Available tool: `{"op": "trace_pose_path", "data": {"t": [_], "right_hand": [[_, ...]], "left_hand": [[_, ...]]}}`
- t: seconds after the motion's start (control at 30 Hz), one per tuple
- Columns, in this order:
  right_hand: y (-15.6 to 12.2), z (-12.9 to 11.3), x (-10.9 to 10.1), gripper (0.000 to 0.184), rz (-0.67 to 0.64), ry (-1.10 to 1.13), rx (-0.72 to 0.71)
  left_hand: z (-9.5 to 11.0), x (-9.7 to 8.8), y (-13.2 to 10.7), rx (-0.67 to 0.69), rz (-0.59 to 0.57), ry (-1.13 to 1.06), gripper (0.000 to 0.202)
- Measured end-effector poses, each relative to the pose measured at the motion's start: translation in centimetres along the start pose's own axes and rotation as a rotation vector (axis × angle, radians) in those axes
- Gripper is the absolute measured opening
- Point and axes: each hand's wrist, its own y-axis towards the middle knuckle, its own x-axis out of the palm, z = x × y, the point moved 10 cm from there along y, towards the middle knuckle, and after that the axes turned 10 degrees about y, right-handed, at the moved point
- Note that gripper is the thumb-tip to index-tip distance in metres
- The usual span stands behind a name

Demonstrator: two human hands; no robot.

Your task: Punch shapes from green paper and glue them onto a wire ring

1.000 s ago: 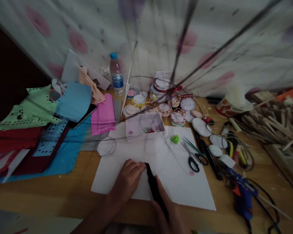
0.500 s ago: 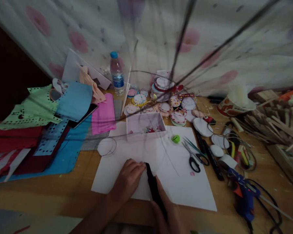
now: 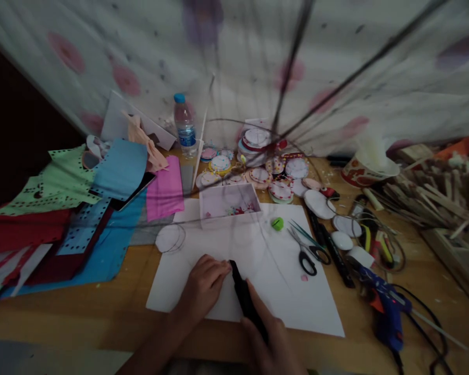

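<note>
My right hand (image 3: 272,333) is wrapped round a slim black tool (image 3: 246,301) with a thick handle and a narrower nose; its exact kind does not show. The nose points away from me and meets the fingertips of my left hand (image 3: 204,284). Those fingertips are pinched together, and whatever small thing may be between them is too tiny to make out. Both hands are over the near part of a large white sheet of paper (image 3: 285,307). Farther up the sheet stands a shallow white box (image 3: 211,221) with small beads and bits inside.
Scissors (image 3: 308,263) and a green bell-like ball (image 3: 277,224) lie right of my hands. A blue glue gun (image 3: 391,317) with its cord sits at the right. Felt sheets (image 3: 121,166) pile up at left. Behind are decorated felt discs (image 3: 281,190) and a water bottle (image 3: 186,130).
The view has shifted slightly, so the table things appear a little lower and farther left. Both hands keep the same hold, with the tool's nose still at my left fingertips.
</note>
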Motion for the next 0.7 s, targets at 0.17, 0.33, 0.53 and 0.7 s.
{"op": "trace_pose_path", "data": {"t": [0.17, 0.33, 0.53, 0.7], "right_hand": [[0.5, -1.5, 0.0, 0.055, -0.006, 0.036, -0.102], [0.6, -2.9, -0.2, 0.056, 0.021, 0.009, -0.176], [-0.1, -4.0, 0.0, 0.058, 0.015, -0.056, -0.292], [-0.5, -4.9, -0.1, 0.057, 0.033, -0.113, -0.376]], "left_hand": [[-1.0, -0.3, -0.2, -0.132, -0.012, -0.034, 0.012], [-2.2, -0.6, -0.7, -0.312, -0.032, -0.076, 0.010], [-0.8, 0.3, -0.5, -0.405, -0.259, -0.324, 0.021], [0.4, 0.3, -0.8, -0.436, -0.305, -0.479, 0.035]]}}
